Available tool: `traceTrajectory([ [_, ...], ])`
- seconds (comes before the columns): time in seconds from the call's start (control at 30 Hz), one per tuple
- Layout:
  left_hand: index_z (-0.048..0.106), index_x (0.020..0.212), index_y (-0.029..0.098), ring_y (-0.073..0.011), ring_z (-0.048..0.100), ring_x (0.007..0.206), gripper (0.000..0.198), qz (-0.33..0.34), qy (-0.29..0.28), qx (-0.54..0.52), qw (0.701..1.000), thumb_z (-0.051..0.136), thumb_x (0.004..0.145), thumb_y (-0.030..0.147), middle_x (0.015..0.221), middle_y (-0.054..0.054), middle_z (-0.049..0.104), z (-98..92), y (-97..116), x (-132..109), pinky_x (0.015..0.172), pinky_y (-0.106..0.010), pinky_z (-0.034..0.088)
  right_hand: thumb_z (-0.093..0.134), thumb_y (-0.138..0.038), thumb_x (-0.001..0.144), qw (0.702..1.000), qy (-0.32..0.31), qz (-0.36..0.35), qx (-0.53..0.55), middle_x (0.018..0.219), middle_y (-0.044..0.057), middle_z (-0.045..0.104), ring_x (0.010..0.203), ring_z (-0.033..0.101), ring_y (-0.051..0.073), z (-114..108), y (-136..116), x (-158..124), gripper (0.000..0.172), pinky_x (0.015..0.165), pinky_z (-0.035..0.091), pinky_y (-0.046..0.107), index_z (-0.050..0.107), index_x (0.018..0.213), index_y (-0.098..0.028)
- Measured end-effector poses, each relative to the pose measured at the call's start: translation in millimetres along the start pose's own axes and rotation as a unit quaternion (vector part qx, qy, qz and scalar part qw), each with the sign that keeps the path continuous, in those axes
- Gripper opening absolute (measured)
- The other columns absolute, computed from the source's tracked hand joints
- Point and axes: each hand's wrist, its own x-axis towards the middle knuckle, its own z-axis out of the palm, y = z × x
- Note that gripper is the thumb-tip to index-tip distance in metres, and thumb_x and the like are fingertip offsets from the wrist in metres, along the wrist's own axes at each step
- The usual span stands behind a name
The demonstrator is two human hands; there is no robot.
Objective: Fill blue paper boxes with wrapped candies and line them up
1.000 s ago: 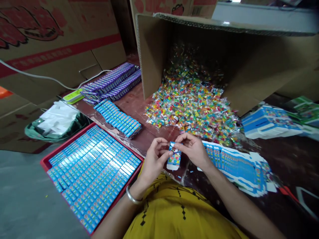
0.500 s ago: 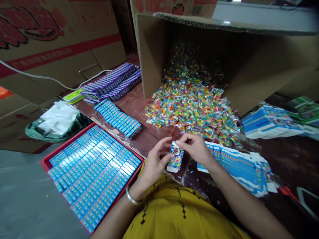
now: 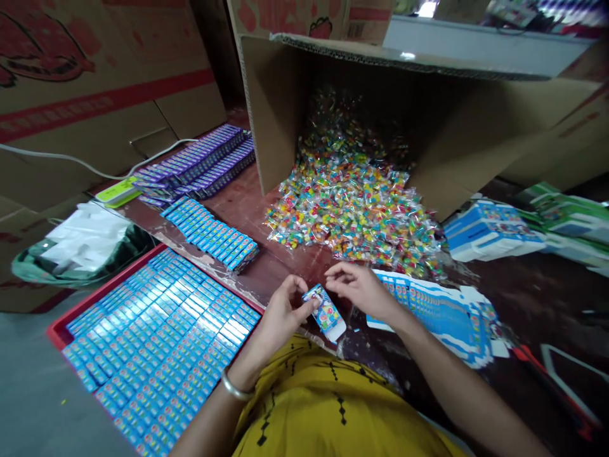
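My left hand (image 3: 280, 315) grips a small blue printed box (image 3: 324, 312), held tilted just above the dark table near my lap. My right hand (image 3: 360, 289) hovers right beside the box's upper end with its fingers curled loosely; nothing shows in them. Behind the hands a heap of colourful wrapped candy packets (image 3: 354, 206) spills out of a big cardboard carton (image 3: 280, 108) lying on its side. A fanned row of flat unfolded blue boxes (image 3: 442, 314) lies to the right of my right hand.
A red tray (image 3: 59, 330) at left holds rows of closed blue boxes (image 3: 157, 336). More blue boxes (image 3: 212, 231) and purple boxes (image 3: 195, 162) lie behind it. A green bag of white pieces (image 3: 80, 244) sits far left. Stacks of flat cartons (image 3: 495, 231) lie at right.
The box has tipped from upright to slanted in my left hand. My right hand has come off its top end. The camera view has shifted slightly to the right.
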Motion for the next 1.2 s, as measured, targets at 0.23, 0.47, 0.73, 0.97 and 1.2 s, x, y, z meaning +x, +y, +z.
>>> traceTrajectory([
  [0.23,0.055,0.113,0.020,-0.0149,0.059,0.084,0.048,-0.025,0.042,-0.080,0.996,0.075,0.071,0.026,0.103,-0.003,0.060,-17.4,4.2,-0.3,0.072,-0.028,0.056,0.062,-0.024,0.087,0.897,0.047,-0.058,-0.436,0.109,0.010,0.067,0.107,0.054,0.029,-25.0,33.5,31.2,0.019,0.081,0.046,0.037,0.062,0.106,-0.022],
  [0.47,0.064,0.095,0.015,-0.0135,0.058,0.074,0.025,-0.055,0.029,-0.072,0.995,0.071,0.078,0.032,0.084,-0.002,0.066,-24.4,-4.2,-0.8,0.069,-0.023,0.047,0.062,-0.023,0.087,0.892,0.001,-0.082,-0.444,0.106,0.008,0.068,0.104,0.054,0.026,-32.4,34.3,44.1,0.018,0.085,0.043,0.035,0.063,0.105,-0.021],
  [0.73,0.064,0.105,0.015,-0.0159,0.061,0.080,0.031,-0.036,0.023,-0.060,0.997,0.066,0.082,0.036,0.093,-0.004,0.068,-17.4,-2.4,3.5,0.077,-0.026,0.048,0.053,-0.018,0.090,0.888,0.046,-0.116,-0.442,0.092,0.008,0.071,0.093,0.061,0.024,-39.0,42.5,41.2,0.014,0.082,0.045,0.033,0.066,0.087,-0.020],
  [0.97,0.066,0.104,0.015,-0.0194,0.063,0.084,0.031,0.032,0.018,0.084,0.996,0.061,0.086,0.041,0.095,-0.006,0.070,-14.5,-10.1,5.3,0.076,-0.028,0.049,0.058,-0.034,0.090,0.960,0.254,-0.082,-0.085,0.082,0.002,0.073,0.069,0.068,0.017,-31.5,-4.6,26.3,0.017,0.064,0.052,0.027,0.070,0.093,-0.021],
  [1.2,0.063,0.105,0.016,-0.0178,0.063,0.086,0.027,0.049,-0.008,0.025,0.998,0.061,0.088,0.037,0.099,-0.007,0.069,0.4,-0.5,2.0,0.077,-0.028,0.051,0.060,-0.027,0.089,0.968,0.194,-0.119,-0.107,0.085,0.002,0.071,0.077,0.067,0.018,-7.6,-36.3,19.7,0.012,0.075,0.053,0.032,0.071,0.087,-0.023],
])
